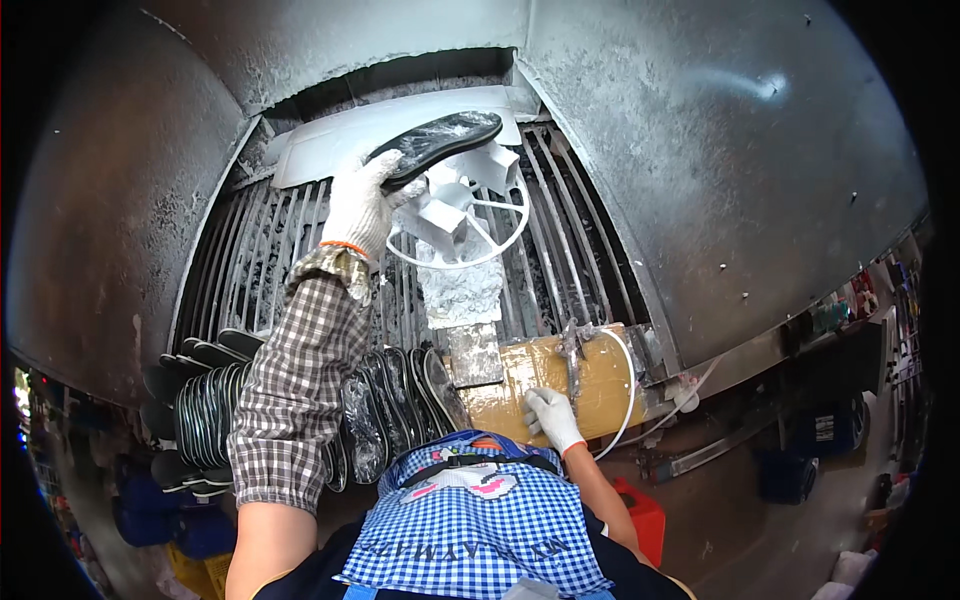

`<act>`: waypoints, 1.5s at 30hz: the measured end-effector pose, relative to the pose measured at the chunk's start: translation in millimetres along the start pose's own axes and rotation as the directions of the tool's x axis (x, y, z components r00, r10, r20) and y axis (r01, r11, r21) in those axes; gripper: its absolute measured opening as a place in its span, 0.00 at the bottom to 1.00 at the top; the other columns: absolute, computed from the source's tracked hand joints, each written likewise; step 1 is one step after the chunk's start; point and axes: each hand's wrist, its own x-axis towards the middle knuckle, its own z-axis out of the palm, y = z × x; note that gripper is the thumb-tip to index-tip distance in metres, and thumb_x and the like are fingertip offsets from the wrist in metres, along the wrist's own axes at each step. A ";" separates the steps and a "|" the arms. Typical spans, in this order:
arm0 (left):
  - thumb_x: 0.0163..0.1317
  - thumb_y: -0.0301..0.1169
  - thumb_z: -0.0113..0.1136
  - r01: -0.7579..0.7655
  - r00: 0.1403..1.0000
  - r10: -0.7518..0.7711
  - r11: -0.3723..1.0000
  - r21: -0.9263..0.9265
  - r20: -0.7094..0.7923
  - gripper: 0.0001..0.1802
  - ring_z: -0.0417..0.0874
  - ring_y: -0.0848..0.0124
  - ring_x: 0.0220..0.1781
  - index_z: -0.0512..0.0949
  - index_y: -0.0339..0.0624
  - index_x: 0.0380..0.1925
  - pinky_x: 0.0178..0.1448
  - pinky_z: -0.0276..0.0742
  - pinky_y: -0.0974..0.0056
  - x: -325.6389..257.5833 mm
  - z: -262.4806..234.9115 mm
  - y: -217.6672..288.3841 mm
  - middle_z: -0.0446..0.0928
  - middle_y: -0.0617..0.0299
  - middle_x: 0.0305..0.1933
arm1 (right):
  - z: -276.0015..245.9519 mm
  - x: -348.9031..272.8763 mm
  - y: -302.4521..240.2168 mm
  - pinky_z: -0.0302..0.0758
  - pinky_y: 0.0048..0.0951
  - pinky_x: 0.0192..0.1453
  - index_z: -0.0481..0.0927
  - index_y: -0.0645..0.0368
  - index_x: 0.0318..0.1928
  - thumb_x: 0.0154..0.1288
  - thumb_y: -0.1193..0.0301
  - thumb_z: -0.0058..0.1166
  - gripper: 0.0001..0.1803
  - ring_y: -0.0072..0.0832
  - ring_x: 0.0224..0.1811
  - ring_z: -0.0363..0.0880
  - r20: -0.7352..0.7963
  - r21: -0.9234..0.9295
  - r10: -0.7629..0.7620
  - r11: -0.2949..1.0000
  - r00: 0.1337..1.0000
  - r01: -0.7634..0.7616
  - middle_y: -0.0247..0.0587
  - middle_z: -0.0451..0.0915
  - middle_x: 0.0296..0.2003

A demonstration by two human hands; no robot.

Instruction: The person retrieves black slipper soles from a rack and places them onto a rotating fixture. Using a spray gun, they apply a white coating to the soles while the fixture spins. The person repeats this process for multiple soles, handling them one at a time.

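Note:
My left hand (pixel 362 205), in a white knit glove, grips one end of a black shoe sole (pixel 440 143) with whitish smears on its surface. The sole is tilted over a white-coated round spoked stand (pixel 462 222) with block-like supports; whether it touches them is hard to tell. Close to my body, my right hand (pixel 550 416), also gloved in white, is over a tape-covered cardboard piece (pixel 515 365). Its fingers are loosely bent and slightly apart, with nothing visible in them. Just beyond it stands a grimy spray gun-like tool (pixel 572 362).
Black soles stand in rows, one row (pixel 385 410) beside my left arm and another (pixel 205 415) farther left. Metal booth walls (pixel 740 180) enclose a slatted grate (pixel 560 230). A white hose (pixel 631 385) curves past the cardboard. A red container (pixel 642 520) is at my right.

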 end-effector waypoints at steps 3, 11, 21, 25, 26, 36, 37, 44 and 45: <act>0.74 0.24 0.59 0.011 0.999 -0.010 0.999 0.032 -0.036 0.14 0.87 0.63 0.52 0.79 0.36 0.58 0.52 0.92 0.52 4.2 5.5 -3.3 0.83 0.54 0.52 | 2.1 2.5 1.5 0.79 0.26 0.27 0.83 0.68 0.59 0.82 0.63 0.56 0.19 0.22 0.28 0.81 -0.002 0.011 0.003 1.000 1.000 -0.003 0.38 0.85 0.37; 0.74 0.25 0.61 0.051 0.999 -0.050 0.991 0.124 -0.009 0.24 0.88 0.62 0.42 0.71 0.32 0.67 0.45 0.91 0.60 2.8 0.0 -11.4 0.84 0.50 0.49 | 1.0 3.6 6.8 0.79 0.26 0.27 0.83 0.68 0.60 0.82 0.64 0.56 0.20 0.22 0.28 0.82 0.020 0.005 0.006 1.000 1.000 -0.006 0.37 0.84 0.37; 0.72 0.30 0.66 0.050 0.998 -0.024 0.895 0.444 -0.065 0.43 0.81 0.72 0.20 0.56 0.22 0.79 0.21 0.78 0.68 4.5 -24.7 0.9 0.87 0.45 0.44 | 4.2 5.9 -0.7 0.78 0.26 0.27 0.83 0.67 0.58 0.82 0.63 0.56 0.19 0.22 0.27 0.81 0.060 0.000 0.012 1.000 0.998 -0.012 0.37 0.84 0.36; 0.68 0.27 0.66 0.040 0.996 0.002 0.897 0.440 -0.094 0.23 0.82 0.72 0.20 0.75 0.30 0.60 0.21 0.78 0.67 4.2 -30.4 -7.7 0.84 0.51 0.37 | 4.5 3.0 -8.8 0.78 0.26 0.26 0.83 0.67 0.57 0.81 0.63 0.55 0.18 0.22 0.27 0.81 0.081 -0.003 0.004 1.000 0.997 -0.004 0.37 0.83 0.36; 0.70 0.29 0.67 0.067 0.996 -0.029 0.882 0.467 -0.089 0.42 0.81 0.73 0.21 0.59 0.20 0.78 0.21 0.75 0.69 4.4 -32.0 -7.5 0.87 0.46 0.44 | 4.7 2.9 -9.5 0.78 0.26 0.26 0.83 0.66 0.57 0.81 0.63 0.55 0.18 0.22 0.27 0.81 0.084 -0.003 0.005 1.000 0.996 -0.005 0.37 0.83 0.36; 0.70 0.28 0.66 0.066 0.987 0.007 0.896 0.440 -0.163 0.37 0.80 0.74 0.19 0.65 0.22 0.75 0.19 0.75 0.70 3.1 -32.2 -8.2 0.86 0.53 0.39 | -2.8 3.2 -6.3 0.76 0.26 0.26 0.83 0.66 0.61 0.80 0.65 0.58 0.19 0.21 0.26 0.79 0.082 0.005 0.025 1.000 0.996 -0.026 0.36 0.84 0.37; 0.71 0.28 0.66 0.063 0.985 0.014 0.900 0.431 -0.173 0.37 0.80 0.74 0.19 0.65 0.22 0.75 0.19 0.75 0.70 4.8 -35.0 -9.5 0.86 0.54 0.39 | -3.4 2.8 -6.4 0.76 0.26 0.26 0.83 0.66 0.60 0.80 0.64 0.58 0.19 0.21 0.26 0.79 0.084 0.008 0.021 1.000 0.996 -0.022 0.37 0.84 0.37; 0.69 0.31 0.68 0.044 0.982 0.044 0.893 0.448 -0.182 0.38 0.83 0.72 0.22 0.65 0.28 0.76 0.21 0.76 0.69 19.6 -64.1 -17.8 0.86 0.45 0.50 | -15.0 2.5 -2.3 0.78 0.27 0.26 0.83 0.66 0.60 0.80 0.65 0.58 0.19 0.22 0.26 0.81 0.048 0.022 0.002 1.000 0.999 -0.003 0.38 0.85 0.37; 0.69 0.32 0.68 0.034 0.972 0.074 0.897 0.441 -0.224 0.39 0.83 0.72 0.24 0.65 0.29 0.76 0.23 0.76 0.69 17.2 -59.6 -19.2 0.85 0.45 0.53 | -20.5 2.3 -2.7 0.78 0.27 0.26 0.83 0.66 0.59 0.80 0.65 0.58 0.18 0.23 0.27 0.81 0.020 0.033 -0.014 0.999 1.000 0.013 0.38 0.85 0.37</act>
